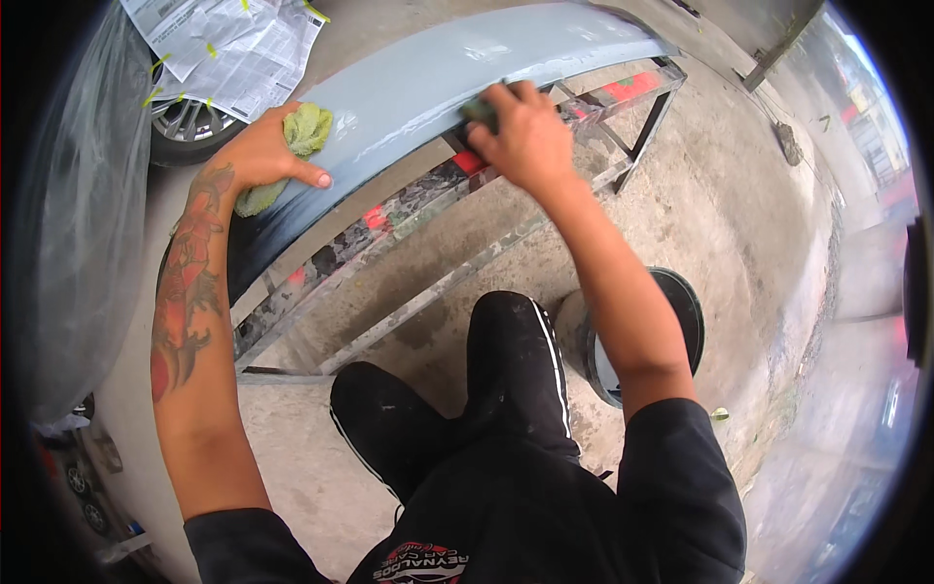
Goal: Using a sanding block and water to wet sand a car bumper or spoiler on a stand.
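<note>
A long curved car body panel (418, 73), grey and wet-looking with a black left end, lies across a paint-spotted metal stand (341, 255). At the panel's left part my left hand (255, 156) is closed around a crumpled yellow-green cloth (308, 129), its thumb resting on the grey surface. Farther right, my right hand (530, 141) presses a small dark green pad (478, 111) against the panel's near edge. Fingers cover much of the pad, so its exact kind is hard to make out.
A dark bucket (693, 304) stands on the concrete floor (739, 195), partly behind my right forearm. Taped newspaper (233, 58) hangs above a car wheel (190, 127) at the far left. Clear plastic sheeting (92, 214) drapes down the left side.
</note>
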The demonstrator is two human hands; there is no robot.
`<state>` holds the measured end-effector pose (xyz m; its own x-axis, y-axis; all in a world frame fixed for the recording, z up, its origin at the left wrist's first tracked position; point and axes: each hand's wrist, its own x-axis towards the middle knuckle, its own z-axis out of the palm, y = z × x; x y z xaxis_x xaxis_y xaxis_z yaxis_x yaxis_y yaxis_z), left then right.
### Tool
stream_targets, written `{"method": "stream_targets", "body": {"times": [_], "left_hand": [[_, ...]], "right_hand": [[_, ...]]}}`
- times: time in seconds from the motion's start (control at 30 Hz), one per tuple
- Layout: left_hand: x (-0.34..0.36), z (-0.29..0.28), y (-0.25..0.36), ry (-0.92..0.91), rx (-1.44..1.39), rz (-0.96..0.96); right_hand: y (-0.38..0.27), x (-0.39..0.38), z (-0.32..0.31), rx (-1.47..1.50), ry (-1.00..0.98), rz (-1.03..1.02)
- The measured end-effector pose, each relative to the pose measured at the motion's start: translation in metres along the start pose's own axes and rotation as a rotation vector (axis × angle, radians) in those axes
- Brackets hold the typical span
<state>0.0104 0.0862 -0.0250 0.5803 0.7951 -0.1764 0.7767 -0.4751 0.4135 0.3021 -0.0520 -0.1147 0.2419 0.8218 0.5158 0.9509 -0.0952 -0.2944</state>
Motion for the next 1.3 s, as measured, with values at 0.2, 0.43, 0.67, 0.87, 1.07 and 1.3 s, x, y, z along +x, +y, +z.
{"method": "stream_targets", "body": {"times": [0.2, 0.43, 0.67, 0.87, 1.07, 1.3], "left_hand": [[-0.007, -0.002, -0.004, 0.057, 0.063, 0.018], [-0.006, -0.009, 0.015, -0.038, 0.003, -0.083], [-0.009, 0.004, -0.016, 0.194, 0.116, 0.061], [-0.001, 0.005, -0.004, 0.145, 0.130, -0.007], [0.004, 0.002, -0.019, 0.057, 0.101, -0.011], [0.008, 0.001, -0.012, 0.054, 0.069, -0.016]], "right_hand": [[0.025, 0.013, -0.007, 0.015, -0.001, 0.065], [-0.103, -0.044, 0.010, 0.185, 0.031, -0.118], [-0.102, -0.042, 0.013, 0.200, 0.069, -0.186], [0.014, 0.009, 0.004, -0.022, 0.085, 0.199], [-0.060, -0.028, 0.007, 0.143, 0.047, -0.110], [0.060, 0.037, 0.002, -0.104, 0.177, 0.196]]}}
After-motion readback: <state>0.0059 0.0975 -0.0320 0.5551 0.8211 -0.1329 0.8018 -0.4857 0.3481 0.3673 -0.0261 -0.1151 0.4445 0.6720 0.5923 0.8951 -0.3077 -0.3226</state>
